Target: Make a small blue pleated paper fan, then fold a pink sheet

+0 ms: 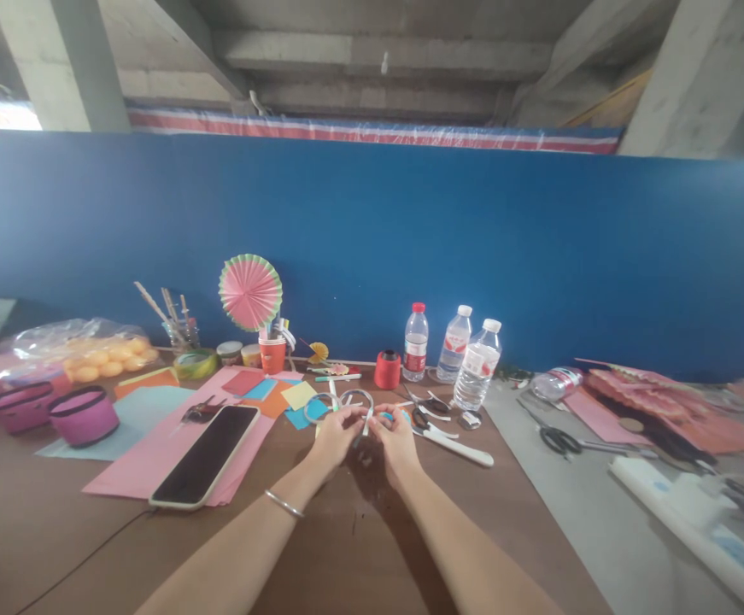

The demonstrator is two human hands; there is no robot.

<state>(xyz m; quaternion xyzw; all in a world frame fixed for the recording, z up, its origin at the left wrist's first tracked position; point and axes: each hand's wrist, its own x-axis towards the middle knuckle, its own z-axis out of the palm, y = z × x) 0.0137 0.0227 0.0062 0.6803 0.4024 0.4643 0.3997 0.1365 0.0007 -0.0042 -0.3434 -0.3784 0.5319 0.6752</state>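
Near the table's middle, my left hand and my right hand are close together, fingers pinched. Between them they hold a thin pale strip bent into a loop; whether it is paper or something else, I cannot make out. Another pale ring shows just left of the loop, and I cannot tell if they are joined. A silver bangle circles my left wrist. Just right of my right hand lie black-handled scissors and a white-handled tool among white strip scraps.
On the left, a phone rests on pink paper, near purple fabric bands. Behind stand a red cup with a pleated paper fan, a red spool and several water bottles. A power strip lies right.
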